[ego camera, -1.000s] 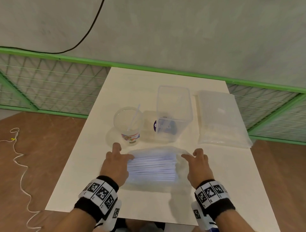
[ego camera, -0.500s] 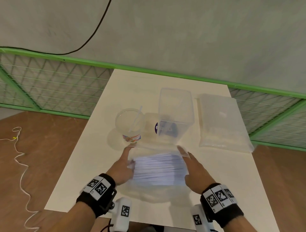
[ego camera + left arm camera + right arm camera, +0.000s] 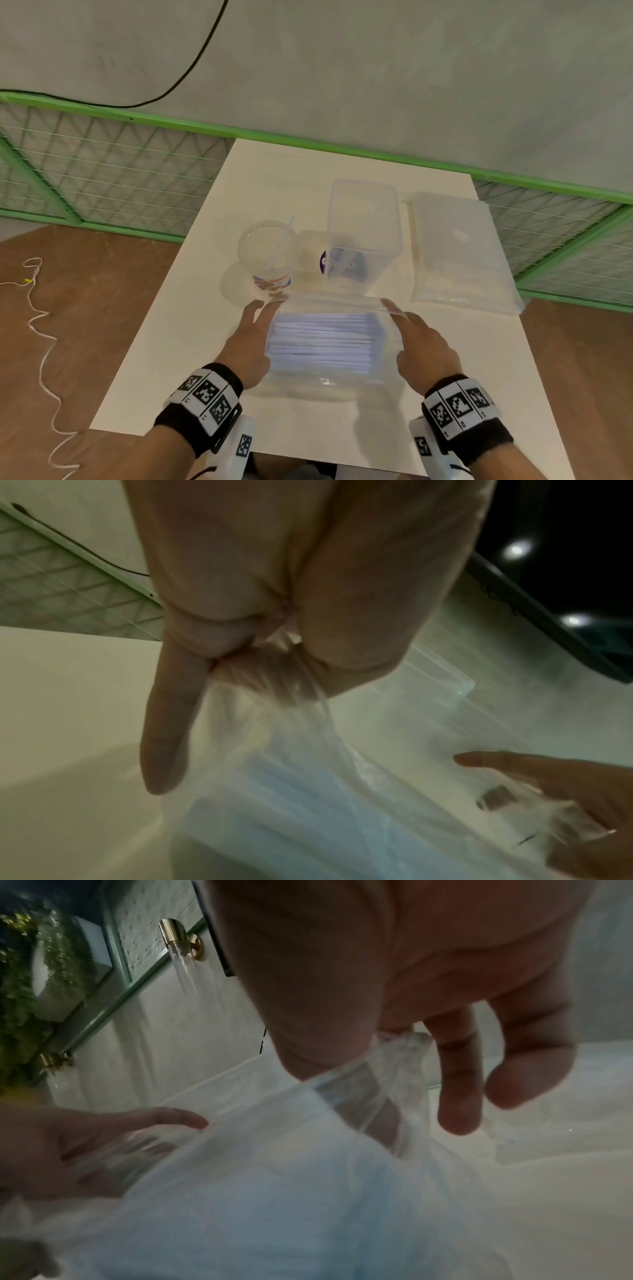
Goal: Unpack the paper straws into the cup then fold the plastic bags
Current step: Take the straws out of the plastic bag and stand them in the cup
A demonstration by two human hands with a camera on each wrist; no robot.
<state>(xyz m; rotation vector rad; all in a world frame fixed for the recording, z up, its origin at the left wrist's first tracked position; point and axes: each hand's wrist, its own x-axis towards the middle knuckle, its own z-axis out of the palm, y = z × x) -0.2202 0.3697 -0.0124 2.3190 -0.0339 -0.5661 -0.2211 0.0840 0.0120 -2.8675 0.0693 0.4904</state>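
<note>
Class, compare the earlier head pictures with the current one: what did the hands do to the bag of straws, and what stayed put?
Both hands slid forward along the bag of paper straws to its far corners. The left hand and right hand now pinch the plastic there. The cup, clear container and stack of plastic bags stayed in place.

Looks like some kind of staged recording space rather than anyone's home: plain white table (image 3: 178,346) pushed up to a green wire-mesh fence (image 3: 113,171), bare grey wall (image 3: 376,75) behind with a black cable (image 3: 191,65) hanging, wood-look floor (image 3: 85,308), loose white cord (image 3: 41,329).
</note>
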